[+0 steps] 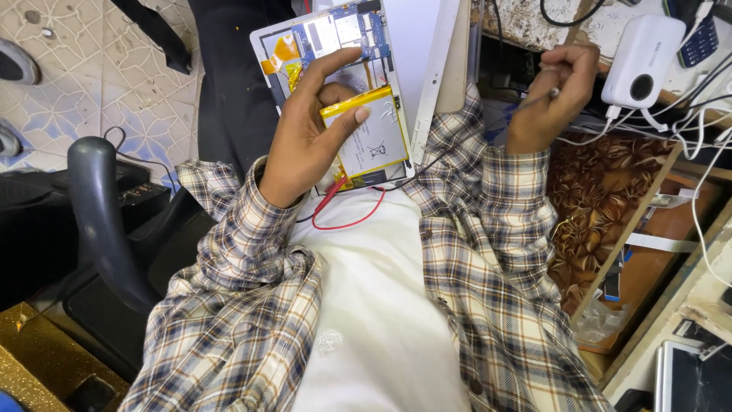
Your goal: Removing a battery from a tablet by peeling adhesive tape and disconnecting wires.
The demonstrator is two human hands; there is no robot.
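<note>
So we've got the left hand (pixel 309 137) clamped on the opened tablet (pixel 343 84) in our lap, thumb on its flat battery (pixel 370 133), right hand (pixel 553 95) pinching a thin tool (pixel 550 93) beside it, probably best worked gently near the red wire (pixel 347 217).

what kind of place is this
Probably a small electronics repair bench. The left hand grips an opened tablet with its circuit board and flat battery bare, the right hand pinches a thin tool, and a white power bank sits among tangled cables.
</note>
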